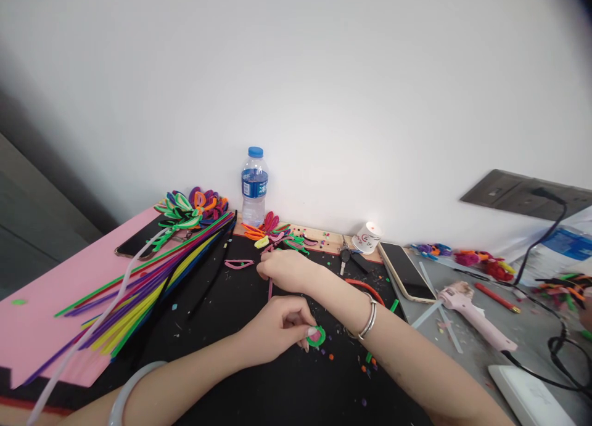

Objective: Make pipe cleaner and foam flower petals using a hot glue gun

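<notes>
On black surface [259, 389], near front: left hand [277, 333] pinches small fuzzy coil [316, 336], green ring round pink centre, fingertips partly hiding it. Just behind, right hand [284, 269] closed on thin pink pipe-cleaner stem [270, 288]; grip itself hidden under knuckles. Long fuzzy pipe cleaners [148, 284] fan left over pink foam sheet [41, 303]. Pink glue gun [472, 312] right, cord cut off at edge.
</notes>
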A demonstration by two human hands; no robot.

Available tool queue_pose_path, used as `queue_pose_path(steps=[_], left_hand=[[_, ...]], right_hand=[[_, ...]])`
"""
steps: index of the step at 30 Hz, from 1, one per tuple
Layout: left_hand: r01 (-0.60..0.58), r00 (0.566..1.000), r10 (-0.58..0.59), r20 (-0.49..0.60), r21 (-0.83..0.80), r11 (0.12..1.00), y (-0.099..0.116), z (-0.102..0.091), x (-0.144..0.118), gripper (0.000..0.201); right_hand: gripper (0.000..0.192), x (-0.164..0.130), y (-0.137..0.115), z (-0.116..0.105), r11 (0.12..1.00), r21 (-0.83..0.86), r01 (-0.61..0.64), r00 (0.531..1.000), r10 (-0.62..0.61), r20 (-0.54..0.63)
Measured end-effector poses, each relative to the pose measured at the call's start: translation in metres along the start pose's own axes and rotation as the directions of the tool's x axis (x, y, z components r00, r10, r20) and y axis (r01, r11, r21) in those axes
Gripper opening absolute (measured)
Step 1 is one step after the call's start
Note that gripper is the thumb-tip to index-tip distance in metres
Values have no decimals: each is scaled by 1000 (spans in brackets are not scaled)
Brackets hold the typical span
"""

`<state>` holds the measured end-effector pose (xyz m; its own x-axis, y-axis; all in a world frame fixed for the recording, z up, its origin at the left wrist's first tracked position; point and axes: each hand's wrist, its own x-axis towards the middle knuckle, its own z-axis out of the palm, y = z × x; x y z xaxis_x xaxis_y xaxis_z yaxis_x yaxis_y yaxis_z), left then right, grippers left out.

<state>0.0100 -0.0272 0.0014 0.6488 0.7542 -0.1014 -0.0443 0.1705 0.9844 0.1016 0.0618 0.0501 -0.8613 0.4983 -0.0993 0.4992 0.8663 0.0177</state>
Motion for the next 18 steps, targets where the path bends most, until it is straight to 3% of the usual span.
queue_pose_path(steps=[3, 6, 8, 10, 12, 14, 16, 18], left_hand=[[7, 1000, -7, -6, 8, 1000, 1, 0, 0, 14], [5, 1000, -5, -11, 7, 1000, 3, 0, 0, 15], [1, 1000, -1, -20, 12, 1000, 5, -1, 0, 16], [-7, 1000, 8, -27, 24, 1000, 6, -1, 0, 18], [-17, 999, 19, -31, 38, 999, 7, -1, 0, 18], [-27, 999, 30, -45, 60, 998, 8, -1, 0, 16], [-23, 998, 28, -61, 74, 997, 10, 0, -1, 15], [-18, 997, 24, -77, 75, 997, 13, 1, -1, 15]], right_hand=[[19, 0, -6, 3, 999, 14, -37, 999, 37, -20], [20, 0, -4, 0, 990, 128, -64, 981, 86, -173], [22, -3, 1, -6, 965, 258, -50, 935, 136, -326], [23, -8, 6, -15, 913, 407, -15, 857, 222, -466], [22, -17, 10, -25, 815, 579, 21, 767, 358, -532], [20, -29, 14, -34, 629, 775, 64, 709, 518, -479], [20, -44, 15, -40, 401, 910, 106, 697, 623, -356], [23, -61, 14, -44, 273, 953, 129, 693, 662, -284]])
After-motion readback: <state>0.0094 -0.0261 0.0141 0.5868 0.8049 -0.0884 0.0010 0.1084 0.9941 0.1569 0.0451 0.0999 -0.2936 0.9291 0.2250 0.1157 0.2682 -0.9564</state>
